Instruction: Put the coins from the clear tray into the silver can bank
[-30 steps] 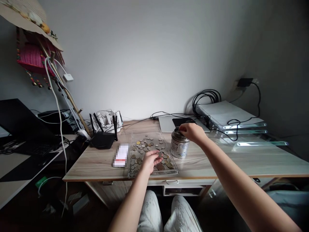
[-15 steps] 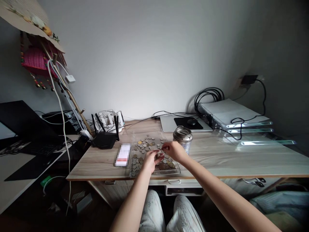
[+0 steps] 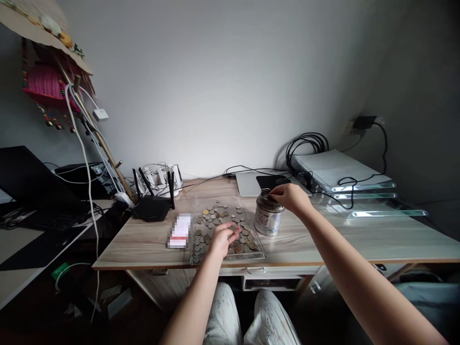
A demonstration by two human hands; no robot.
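Note:
My right hand (image 3: 291, 197) is at the top of a metal coin tin (image 3: 268, 221), its fingers pinched over the lid. A coin seems to be in that pinch, mostly hidden by the fingertips. Over a clear plastic tray (image 3: 262, 254), my left hand (image 3: 222, 238) is half curled, palm up, around a few coins (image 3: 233, 228). Many silver, gold and copper-coloured loose coins (image 3: 214, 216) lie spread across the tray, below and around the left hand. The tin stands upright just right of the tray.
Left of the tray lies a phone (image 3: 179, 231), with a black router (image 3: 153, 207) behind it. Further back are a silver laptop (image 3: 246, 184) and a black mouse pad (image 3: 264, 181). Clear shelves with cables (image 3: 345, 167) stand at right. The desk's front edge (image 3: 323, 262) is close.
My right hand has moved right and up, from beside the left hand over the tray to the tin's lid. My left hand stays over the coins. The view has shifted slightly.

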